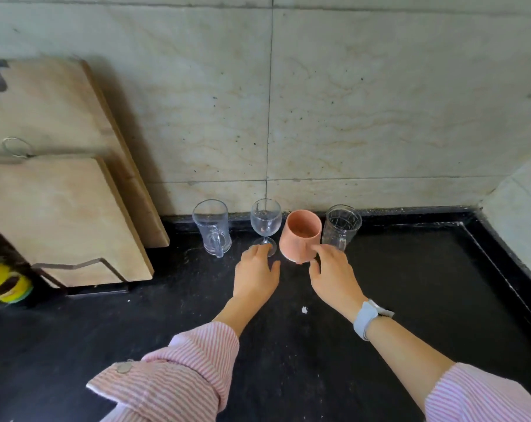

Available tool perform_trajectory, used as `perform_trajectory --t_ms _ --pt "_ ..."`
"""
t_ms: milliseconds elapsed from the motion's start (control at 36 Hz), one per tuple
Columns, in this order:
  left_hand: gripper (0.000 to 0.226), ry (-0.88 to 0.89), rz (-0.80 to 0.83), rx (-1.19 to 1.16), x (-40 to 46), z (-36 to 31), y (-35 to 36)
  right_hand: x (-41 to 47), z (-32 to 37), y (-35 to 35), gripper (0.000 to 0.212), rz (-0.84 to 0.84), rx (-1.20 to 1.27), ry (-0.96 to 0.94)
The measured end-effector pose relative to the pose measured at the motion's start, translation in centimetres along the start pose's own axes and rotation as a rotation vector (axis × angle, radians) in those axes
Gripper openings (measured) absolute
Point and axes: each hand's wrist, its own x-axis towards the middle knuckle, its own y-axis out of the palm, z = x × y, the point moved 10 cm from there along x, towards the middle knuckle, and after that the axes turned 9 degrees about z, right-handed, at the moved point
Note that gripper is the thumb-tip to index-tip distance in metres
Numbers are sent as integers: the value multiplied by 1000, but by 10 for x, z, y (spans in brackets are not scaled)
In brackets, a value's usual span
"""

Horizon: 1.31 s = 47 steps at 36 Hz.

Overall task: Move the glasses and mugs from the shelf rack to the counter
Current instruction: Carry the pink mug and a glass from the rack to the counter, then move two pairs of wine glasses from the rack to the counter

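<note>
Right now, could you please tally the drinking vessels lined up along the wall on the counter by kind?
Clear glass mugs with handles: 2, the left glass mug and the right glass mug
Stemmed wine glass: 1
Terracotta-pink cup: 1
Total: 4

Along the wall we have a tight row: clear glass mug (211,228), wine glass (265,223), pink mug (300,237) and ribbed glass mug (340,228), the last three nearly touching, so no hand fits between them. A narrow gap separates the clear glass mug from the wine glass. Our left hand (256,274) sits at the wine glass foot, our right hand (334,274) at the pink mug, possibly touching it. Cutting boards (63,208) block the left side. The black counter (425,284) lies open to the right and toward us.
</note>
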Motion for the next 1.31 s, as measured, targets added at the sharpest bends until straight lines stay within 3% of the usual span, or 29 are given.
perform_trajectory --t_ms 194,361,528,694,889,1111,1306 --pt "43 13 -159 390 -98 56 -127 -36 142 36 37 158 -86 -291" --pt "43 -265 -369 499 -281 151 -252 -136 321 97 36 259 -101 -630" --pt "35 -579 -610 479 -528 232 -316 -309 471 170 36 361 -100 -968" --pt "35 -896 -785 464 -792 279 -326 -528 579 247 32 523 -76 -1293" --pt "33 -1197 -1015 413 -1054 281 -306 -767 653 310 33 719 -94 -1657" --pt "32 -1474 -1269 280 -1281 260 -252 -993 687 353 32 922 -83 -1956" --pt "29 -1651 -1421 282 -1427 256 -233 -1151 718 393 32 1053 -17 -2114"
